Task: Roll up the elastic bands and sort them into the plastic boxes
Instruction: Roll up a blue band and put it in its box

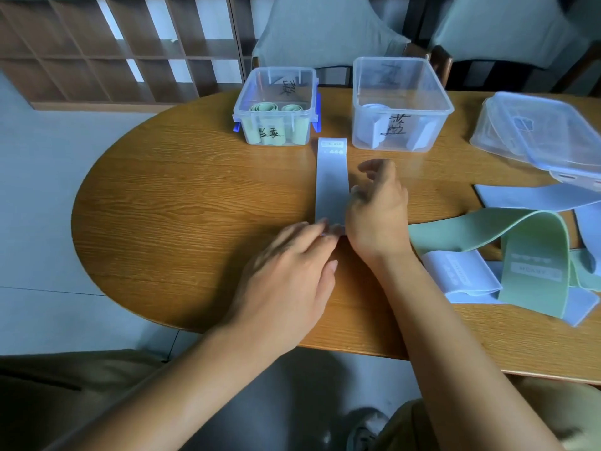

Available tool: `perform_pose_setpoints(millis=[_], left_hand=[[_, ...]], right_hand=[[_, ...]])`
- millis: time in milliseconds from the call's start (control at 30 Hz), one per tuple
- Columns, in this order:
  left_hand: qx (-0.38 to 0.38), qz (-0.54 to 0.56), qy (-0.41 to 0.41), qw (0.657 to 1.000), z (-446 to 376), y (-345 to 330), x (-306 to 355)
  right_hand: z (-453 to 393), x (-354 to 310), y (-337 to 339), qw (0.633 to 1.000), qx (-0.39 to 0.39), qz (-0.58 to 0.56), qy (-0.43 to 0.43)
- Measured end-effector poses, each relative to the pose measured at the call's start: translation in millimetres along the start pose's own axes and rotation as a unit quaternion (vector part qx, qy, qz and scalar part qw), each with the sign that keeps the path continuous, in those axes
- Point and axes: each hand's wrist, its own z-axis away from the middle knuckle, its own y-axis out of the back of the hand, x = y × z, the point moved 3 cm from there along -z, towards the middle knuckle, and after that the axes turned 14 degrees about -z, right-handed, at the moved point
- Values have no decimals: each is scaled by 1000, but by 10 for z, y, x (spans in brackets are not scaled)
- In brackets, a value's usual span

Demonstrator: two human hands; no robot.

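Observation:
A pale blue elastic band (pixel 331 183) lies flat and straight on the wooden table (pixel 179 206), its labelled far end between the two boxes. My left hand (pixel 286 278) has its fingers stretched out, the tips touching the band's near end. My right hand (pixel 377 213) rests at the band's right edge, thumb on the same near end, other fingers loosely raised. The left plastic box (pixel 242 105) holds rolled green bands. The right plastic box (pixel 447 107) holds rolled blue bands. Both carry handwritten labels.
Loose bands lie in a heap at the right: a green band (pixel 533 255) loops over blue bands (pixel 461 275). Clear plastic lids (pixel 536 131) are stacked at the far right. Chairs stand behind the table, and a wooden shelf unit lines the wall at the left.

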Motion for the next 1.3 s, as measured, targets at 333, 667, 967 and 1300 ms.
perform_pose_setpoints(millis=[333, 667, 967, 1300], left_hand=[[-72, -60, 28, 995, -261, -79, 29], [-95, -56, 37, 993, -689, -241, -99], [-152, -27, 32, 987, -999, -322, -302], [-160, -7, -46, 986, -1177, -411, -485]], right_hand=[[-29, -9, 202, 965, 91, -213, -121], [57, 18, 236, 969, 62, -214, -102], [121, 36, 163, 979, 10, -185, -81], [147, -55, 59, 991, -123, 16, 56]])
